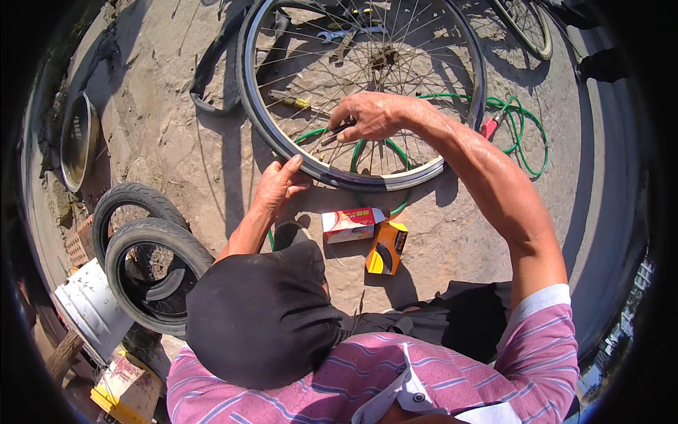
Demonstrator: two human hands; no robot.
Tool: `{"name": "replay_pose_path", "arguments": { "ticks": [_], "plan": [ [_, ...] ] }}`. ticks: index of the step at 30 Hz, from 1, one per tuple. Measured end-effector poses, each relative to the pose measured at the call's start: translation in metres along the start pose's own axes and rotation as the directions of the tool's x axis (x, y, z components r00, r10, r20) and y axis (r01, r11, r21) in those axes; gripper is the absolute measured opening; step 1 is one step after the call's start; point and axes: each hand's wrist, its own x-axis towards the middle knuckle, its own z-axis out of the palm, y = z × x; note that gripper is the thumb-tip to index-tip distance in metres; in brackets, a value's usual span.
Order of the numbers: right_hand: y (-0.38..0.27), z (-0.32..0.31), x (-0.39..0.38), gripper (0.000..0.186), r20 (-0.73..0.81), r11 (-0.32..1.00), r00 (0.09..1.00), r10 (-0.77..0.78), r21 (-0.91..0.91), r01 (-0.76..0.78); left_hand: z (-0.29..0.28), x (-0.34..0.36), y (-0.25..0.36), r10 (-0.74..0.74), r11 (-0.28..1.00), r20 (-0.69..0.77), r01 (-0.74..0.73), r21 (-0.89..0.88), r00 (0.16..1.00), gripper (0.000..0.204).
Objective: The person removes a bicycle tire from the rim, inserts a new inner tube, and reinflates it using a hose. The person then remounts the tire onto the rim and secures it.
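Note:
A bicycle wheel point(368, 183) with a dark tyre stands or leans in front of me, its spokes and hub facing me. My left hand point(277, 186) is closed on the wheel's near left edge, thumb on the rim. Above the spokes, inside the rim, my right hand point(372, 115) grips a small dark-handled tool point(345, 128); its metal tip points down left toward the rim, and its kind is unclear. Behind the spokes lie a yellow-handled screwdriver point(291, 100) and several wrenches point(351, 33). A green hose point(400, 153) shows through the wheel.
A red-and-white box point(348, 225) and a yellow-orange box point(386, 249) lie between me and the wheel. Leftward are two loose tyres point(132, 227), a white bucket point(90, 305) and a metal basin point(79, 143). A red hose fitting point(489, 127) lies right. Another wheel point(541, 44) is at the far right.

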Motion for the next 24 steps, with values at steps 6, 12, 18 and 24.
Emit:
{"name": "replay_pose_path", "arguments": {
  "ticks": [6,12,18,24],
  "plan": [
    [0.002,-0.001,0.013,0.031,0.106,0.996,0.994,0.040,-0.080,-0.032,0.012,0.014,-0.013,-0.058,0.997,0.124,0.064,-0.048,0.991,0.024],
    [-0.005,-0.005,0.022,0.031,0.149,0.981,0.988,0.034,-0.192,-0.005,-0.001,0.021,-0.010,-0.054,0.994,0.269,0.077,-0.079,0.962,0.025],
    [-0.009,0.000,0.038,0.031,0.203,0.979,0.979,-0.006,-0.198,0.047,-0.009,0.025,-0.005,-0.087,0.994,0.280,0.102,-0.040,0.956,0.025],
    [0.002,0.001,0.046,0.028,0.169,0.979,0.984,-0.059,-0.185,0.090,-0.012,0.025,-0.003,-0.056,0.997,0.262,0.068,-0.039,0.964,0.022]
  ]
}}
